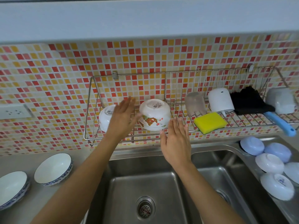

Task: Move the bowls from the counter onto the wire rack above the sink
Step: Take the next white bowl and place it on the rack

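Fingers of both our hands were straight and spread, holding nothing. Our left hand (pixel 123 116) hovered in front of the wire rack (pixel 113 75), between two upturned bowls; whether it brushed either of them we could not tell. Our right hand (pixel 175 139) hung just below and right of the bear-print bowl (pixel 155 114), apart from it as far as we could see.

That bear-print bowl sat upside down on the rack, and a plain white bowl (pixel 105 118) sat upside down just left of it, partly hidden by our left hand. So we judged two bowls were already placed.

Left of the sink (pixel 142 180), on the table (pixel 24 160), two blue-rimmed bowls (pixel 53 168) stood upright, the nearer one (pixel 13 188) seemingly stacked on another. Right of the sink, a cluster of pale upturned bowls (pixel 269 164) waited on the steel ledge. We judged most of the work remained, with free room on the rack only at its left part, since a yellow sponge (pixel 210 122), cups and a brush (pixel 258 107) filled the part right of the sink.
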